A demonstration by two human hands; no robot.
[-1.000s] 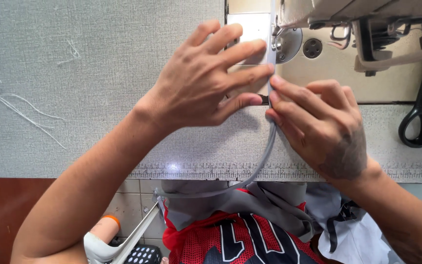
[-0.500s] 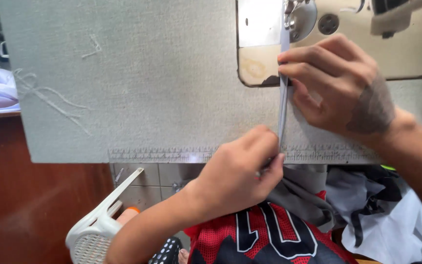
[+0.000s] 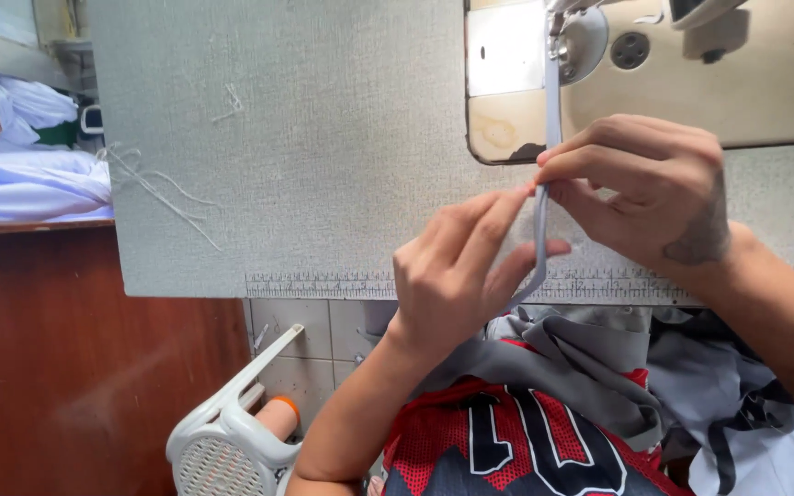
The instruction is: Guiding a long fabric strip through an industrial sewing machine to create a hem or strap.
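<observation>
A narrow grey fabric strip [image 3: 541,241] runs from under the sewing machine's presser foot [image 3: 555,37] down toward my lap. My left hand [image 3: 457,276] pinches the strip between thumb and fingers near the table's front edge. My right hand [image 3: 640,188] grips the same strip a little higher, just right of the left fingertips. Both hands hover over the grey sewing table [image 3: 305,156]. The strip's lower end disappears behind my left hand into grey cloth [image 3: 590,354] bunched on my lap.
The cream sewing machine [image 3: 709,83] with its metal plate [image 3: 503,55] stands at the back right. A printed ruler [image 3: 323,287] lines the table's front edge. Loose threads [image 3: 153,188] lie at left. White fabric [image 3: 20,179] sits on a wooden surface far left; a white plastic stool [image 3: 227,432] is below.
My left hand rose from the table's front edge to meet my right hand on the strip. The view shifted left and downward slightly.
</observation>
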